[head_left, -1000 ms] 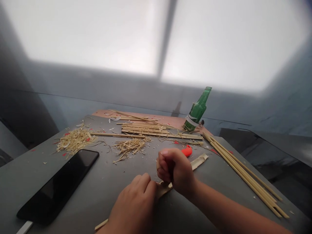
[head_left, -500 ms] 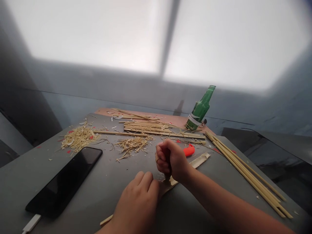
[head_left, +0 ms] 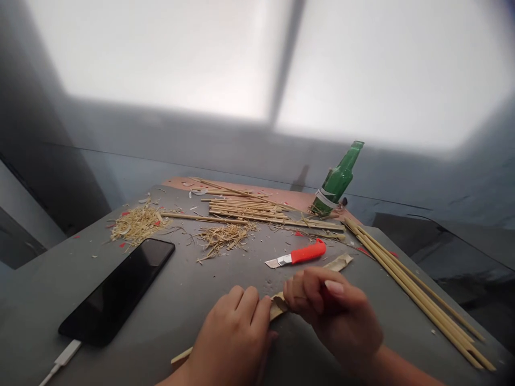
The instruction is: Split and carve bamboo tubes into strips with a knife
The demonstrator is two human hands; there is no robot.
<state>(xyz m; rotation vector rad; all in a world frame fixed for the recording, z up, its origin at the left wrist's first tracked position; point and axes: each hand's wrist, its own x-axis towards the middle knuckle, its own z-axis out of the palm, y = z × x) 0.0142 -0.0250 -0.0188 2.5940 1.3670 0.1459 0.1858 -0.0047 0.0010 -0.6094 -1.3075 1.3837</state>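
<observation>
My left hand (head_left: 237, 329) is closed over a split bamboo strip (head_left: 277, 309), holding it against the table. The strip runs diagonally, its near end showing under my left wrist and its far end beyond my right hand. My right hand (head_left: 340, 316) is turned with the thumb up and curled round a dark red tool handle (head_left: 332, 301). Its fingertips touch the strip's edge just right of my left hand. The tool's working end is hidden. A red-handled cutter knife (head_left: 308, 253) with its blade out lies just beyond both hands.
A black phone (head_left: 120, 289) with a white cable lies at left. Shavings (head_left: 139, 222) and a smaller heap (head_left: 225, 236) lie behind. Bamboo sticks (head_left: 245, 209) are stacked at the back, with longer ones (head_left: 414, 295) at right. A green bottle (head_left: 340, 179) leans near the far edge.
My right hand has rolled from an upright fist over the strip to palm facing inward, lower and to the right. The cutter knife is now fully uncovered. My left hand stays on the strip.
</observation>
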